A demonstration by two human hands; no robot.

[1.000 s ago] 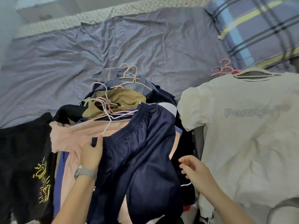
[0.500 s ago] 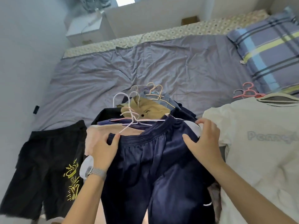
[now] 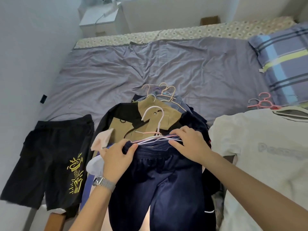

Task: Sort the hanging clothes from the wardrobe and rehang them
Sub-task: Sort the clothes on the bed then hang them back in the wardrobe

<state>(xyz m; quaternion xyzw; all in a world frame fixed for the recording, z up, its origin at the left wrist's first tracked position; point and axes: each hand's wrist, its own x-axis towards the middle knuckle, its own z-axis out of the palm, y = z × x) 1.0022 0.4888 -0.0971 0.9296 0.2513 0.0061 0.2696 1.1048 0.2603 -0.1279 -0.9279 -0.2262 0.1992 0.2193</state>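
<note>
With your left hand (image 3: pixel 116 160) now pinching the waistband of the dark navy shiny shorts (image 3: pixel 160 177) and your right hand (image 3: pixel 188 143) newly pressed on the thin pastel wire hangers (image 3: pixel 156 137) atop the near-centre pile on the bed, you seem ready to separate them.

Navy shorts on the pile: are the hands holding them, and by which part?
Yes. The left hand grips the navy shorts at the waistband's left end; the right hand rests on its right side, over the hangers.
</note>
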